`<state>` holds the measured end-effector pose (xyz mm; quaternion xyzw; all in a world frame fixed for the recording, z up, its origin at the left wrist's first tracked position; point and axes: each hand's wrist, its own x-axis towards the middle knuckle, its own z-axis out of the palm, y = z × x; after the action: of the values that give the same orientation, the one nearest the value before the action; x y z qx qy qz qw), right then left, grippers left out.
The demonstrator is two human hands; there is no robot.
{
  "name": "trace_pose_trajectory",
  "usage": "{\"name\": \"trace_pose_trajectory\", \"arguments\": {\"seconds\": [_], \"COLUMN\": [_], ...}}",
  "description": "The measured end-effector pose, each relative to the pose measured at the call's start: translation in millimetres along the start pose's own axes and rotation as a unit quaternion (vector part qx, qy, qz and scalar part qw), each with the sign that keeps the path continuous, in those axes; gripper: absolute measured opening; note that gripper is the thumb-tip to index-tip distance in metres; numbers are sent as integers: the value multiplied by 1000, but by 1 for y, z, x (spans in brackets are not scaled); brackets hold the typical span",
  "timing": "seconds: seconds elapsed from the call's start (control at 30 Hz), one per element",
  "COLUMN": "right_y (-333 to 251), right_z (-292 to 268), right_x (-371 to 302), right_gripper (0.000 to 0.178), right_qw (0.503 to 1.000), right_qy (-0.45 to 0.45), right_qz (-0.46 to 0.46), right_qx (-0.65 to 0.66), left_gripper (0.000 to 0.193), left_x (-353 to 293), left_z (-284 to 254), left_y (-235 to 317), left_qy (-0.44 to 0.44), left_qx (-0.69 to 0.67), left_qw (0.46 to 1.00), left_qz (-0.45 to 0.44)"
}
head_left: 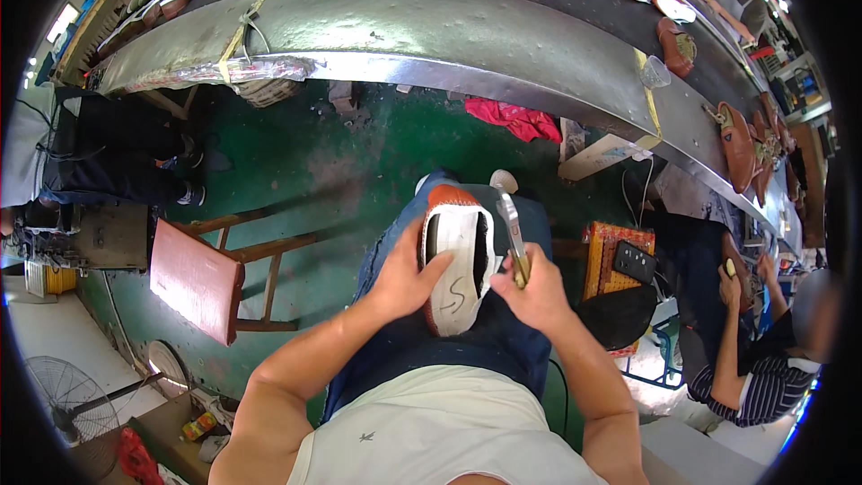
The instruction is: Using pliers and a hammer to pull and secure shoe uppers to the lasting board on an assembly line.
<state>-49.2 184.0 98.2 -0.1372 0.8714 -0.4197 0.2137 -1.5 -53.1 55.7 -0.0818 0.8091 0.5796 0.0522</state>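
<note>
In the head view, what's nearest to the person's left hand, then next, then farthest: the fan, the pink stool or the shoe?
1. Shoe: nearest, touching the left hand, which grips its left side.
2. Pink stool: next, off to the hand's left.
3. Fan: farthest, at the picture's lower left.

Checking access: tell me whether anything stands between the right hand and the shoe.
Nothing visible: the right hand, holding a metal tool, is at the right edge of the shoe, which the left hand holds.
</note>
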Motion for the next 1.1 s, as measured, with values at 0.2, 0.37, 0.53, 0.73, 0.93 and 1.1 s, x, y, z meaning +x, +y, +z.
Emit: {"name": "trace_pose_trajectory", "arguments": {"seconds": [0.2, 0.37, 0.53, 0.73, 0.93, 1.1], "right_y": [55, 82, 113, 61, 67, 49], "right_z": [64, 52, 16, -47, -41, -42], "right_x": [-15, -34, -72, -112, -79, -49], "right_gripper": [27, 26, 25, 43, 41, 26], "right_qw": [968, 977, 968, 981, 955, 929], "right_qy": [-39, 8, 10, -137, -84, -246], "right_qz": [143, 135, 187, 95, -93, -38], "right_qx": [201, 163, 166, -97, -270, -275], "left_gripper": [65, 86, 100, 101, 95, 75], "left_x": [-27, 11, 26, 1, -3, -2], "left_z": [13, 22, 58, 88, 93, 102], "left_y": [-37, -7, -17, -48, -40, -29], "left_qy": [-44, -245, -362, -300, -317, -180], "left_qx": [-54, -187, -280, -172, -297, -434], "left_qw": [997, 946, 880, 935, 890, 841], "left_qz": [-39, -97, -129, -76, -140, -269]}}
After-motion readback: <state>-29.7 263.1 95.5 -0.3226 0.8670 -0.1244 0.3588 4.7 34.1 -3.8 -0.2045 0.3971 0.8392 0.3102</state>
